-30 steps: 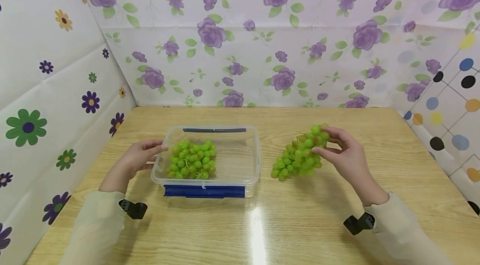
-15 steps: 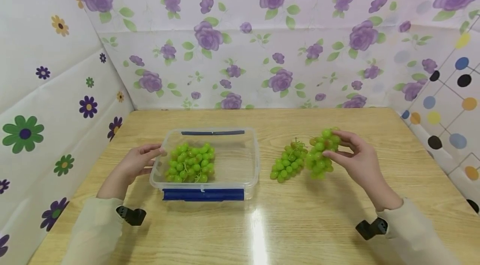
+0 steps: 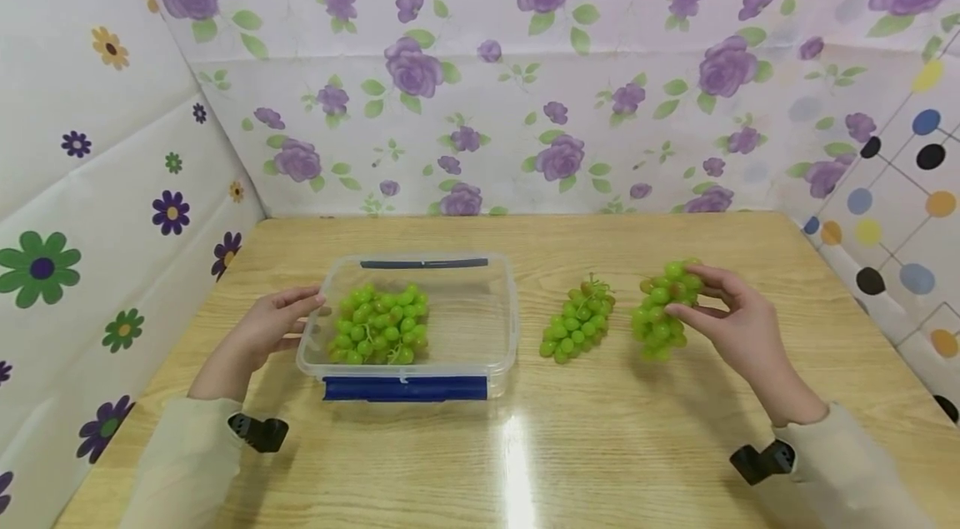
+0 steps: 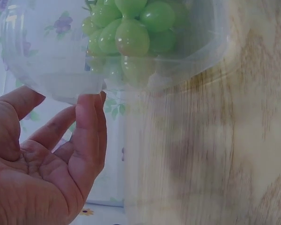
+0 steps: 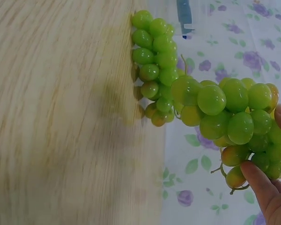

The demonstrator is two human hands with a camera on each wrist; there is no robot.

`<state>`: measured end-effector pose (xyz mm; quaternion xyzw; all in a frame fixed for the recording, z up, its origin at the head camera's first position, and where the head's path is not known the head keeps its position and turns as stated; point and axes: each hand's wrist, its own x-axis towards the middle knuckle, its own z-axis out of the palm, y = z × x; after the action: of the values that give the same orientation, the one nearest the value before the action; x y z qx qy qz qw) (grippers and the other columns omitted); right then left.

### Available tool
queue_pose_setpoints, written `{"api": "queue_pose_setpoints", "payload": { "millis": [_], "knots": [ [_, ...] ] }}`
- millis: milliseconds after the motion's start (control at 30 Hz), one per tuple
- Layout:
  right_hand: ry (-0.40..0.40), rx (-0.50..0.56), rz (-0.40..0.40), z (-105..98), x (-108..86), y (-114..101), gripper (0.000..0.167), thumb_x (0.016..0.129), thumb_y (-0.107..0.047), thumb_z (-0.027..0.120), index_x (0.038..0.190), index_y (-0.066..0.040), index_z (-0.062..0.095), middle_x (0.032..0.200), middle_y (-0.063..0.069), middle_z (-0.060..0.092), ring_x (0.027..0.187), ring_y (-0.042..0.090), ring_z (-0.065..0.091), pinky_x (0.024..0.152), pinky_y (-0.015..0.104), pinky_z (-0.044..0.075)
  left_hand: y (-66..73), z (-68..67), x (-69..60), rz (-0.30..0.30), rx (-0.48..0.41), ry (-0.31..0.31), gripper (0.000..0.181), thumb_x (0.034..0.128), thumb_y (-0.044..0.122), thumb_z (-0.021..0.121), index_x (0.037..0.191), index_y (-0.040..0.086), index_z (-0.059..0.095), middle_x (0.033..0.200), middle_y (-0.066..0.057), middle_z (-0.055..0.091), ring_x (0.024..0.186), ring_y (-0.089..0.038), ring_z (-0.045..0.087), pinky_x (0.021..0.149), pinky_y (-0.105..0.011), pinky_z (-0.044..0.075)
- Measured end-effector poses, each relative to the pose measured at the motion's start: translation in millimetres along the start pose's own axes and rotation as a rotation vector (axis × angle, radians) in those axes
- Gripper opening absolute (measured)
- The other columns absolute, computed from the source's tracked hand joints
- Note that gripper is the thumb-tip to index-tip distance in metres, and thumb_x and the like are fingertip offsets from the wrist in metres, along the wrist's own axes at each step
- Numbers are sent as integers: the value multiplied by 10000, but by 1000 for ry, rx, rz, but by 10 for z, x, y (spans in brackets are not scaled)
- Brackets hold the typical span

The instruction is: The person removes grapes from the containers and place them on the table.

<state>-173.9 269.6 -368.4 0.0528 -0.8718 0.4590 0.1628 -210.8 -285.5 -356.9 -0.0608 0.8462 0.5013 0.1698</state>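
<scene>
A clear plastic food container with blue clips stands on the table, a bunch of green grapes in its left part. At its left side is my left hand; the fingertips touch the outer wall near the rim, and the left wrist view shows the fingers loosely bent. My right hand pinches a second bunch of green grapes between thumb and fingers, held just above the table. Left of it, a third bunch lies on the wood, seen in the right wrist view with its stem showing.
The wooden table runs back to a wall covering with purple flowers. A flowered sheet borders the left side and a dotted sheet the right. A black camera is strapped to each wrist.
The right hand has moved right with its bunch of grapes, parting it from the bunch that stays on the table. My left hand keeps its place at the container.
</scene>
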Motion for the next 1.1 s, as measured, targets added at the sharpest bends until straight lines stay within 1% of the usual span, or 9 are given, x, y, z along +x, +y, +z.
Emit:
{"api": "queue_pose_setpoints", "payload": {
  "millis": [133, 300, 400, 533, 633, 733, 867, 967, 1100],
  "knots": [
    [2, -25, 7, -30, -17, 30, 550, 818, -164, 760, 1307, -26, 550, 1134, -173, 502, 942, -140, 495, 713, 56, 472, -38, -18, 16, 2, -27, -11, 748, 966, 508, 460, 1507, 42, 238, 1438, -250, 396, 1130, -255, 571, 932, -423, 493],
    [-1, -48, 6, -60, -51, 62, 547, 825, -187, 756, 1304, -21, 551, 1164, -112, 523, 938, -150, 489, 712, 54, 469, -61, -50, 34, 4, -41, -28, 754, 960, 501, 483, 1501, 30, 250, 1393, -222, 459, 1091, -216, 593, 916, -410, 503],
    [-1, -56, 4, -66, -75, 87, 547, 829, -196, 753, 1301, -9, 548, 1175, -78, 532, 935, -154, 487, 708, 54, 470, -65, -70, 43, 7, -31, -50, 746, 967, 489, 478, 1503, 28, 239, 1404, -230, 447, 1121, -250, 584, 926, -425, 497],
    [-4, -51, 12, -61, -94, 113, 548, 826, -191, 755, 1301, -13, 548, 1157, -114, 524, 932, -159, 488, 705, 60, 474, -78, -87, 47, 4, -22, -77, 741, 973, 484, 471, 1510, 38, 222, 1438, -250, 397, 1176, -299, 552, 957, -459, 471],
    [-10, -36, 19, -48, -95, 124, 552, 823, -179, 757, 1307, -19, 546, 1154, -157, 504, 934, -155, 491, 708, 65, 477, -79, -94, 43, 1, -21, -79, 742, 970, 483, 477, 1510, 41, 224, 1428, -246, 414, 1163, -287, 560, 955, -457, 471],
    [-17, -29, 21, -26, -93, 140, 557, 819, -170, 759, 1311, -20, 543, 1156, -138, 509, 937, -150, 491, 710, 66, 477, -82, -99, 37, 1, -23, -79, 743, 970, 483, 477, 1512, 45, 219, 1426, -246, 414, 1152, -271, 567, 939, -432, 485],
    [-25, -37, 26, 7, -95, 157, 553, 816, -179, 763, 1304, -28, 550, 1140, -70, 537, 926, -153, 489, 707, 63, 475, -83, -97, 32, 2, -33, -86, 744, 972, 483, 472, 1517, 52, 205, 1451, -261, 370, 1192, -307, 534, 929, -408, 490],
    [-34, -45, 34, 34, -101, 166, 549, 819, -198, 761, 1300, -33, 554, 1145, 11, 559, 916, -157, 487, 706, 63, 474, -81, -92, 30, 2, -38, -88, 742, 973, 482, 472, 1518, 56, 204, 1461, -264, 356, 1222, -331, 510, 925, -398, 493],
    [-53, -63, 40, 62, -107, 188, 545, 831, -221, 751, 1301, -30, 553, 1199, 131, 561, 907, -172, 469, 702, 59, 465, -79, -85, 30, -5, -48, -84, 743, 970, 483, 476, 1518, 59, 207, 1463, -256, 362, 1201, -289, 531, 909, -371, 500]
  ]
}}
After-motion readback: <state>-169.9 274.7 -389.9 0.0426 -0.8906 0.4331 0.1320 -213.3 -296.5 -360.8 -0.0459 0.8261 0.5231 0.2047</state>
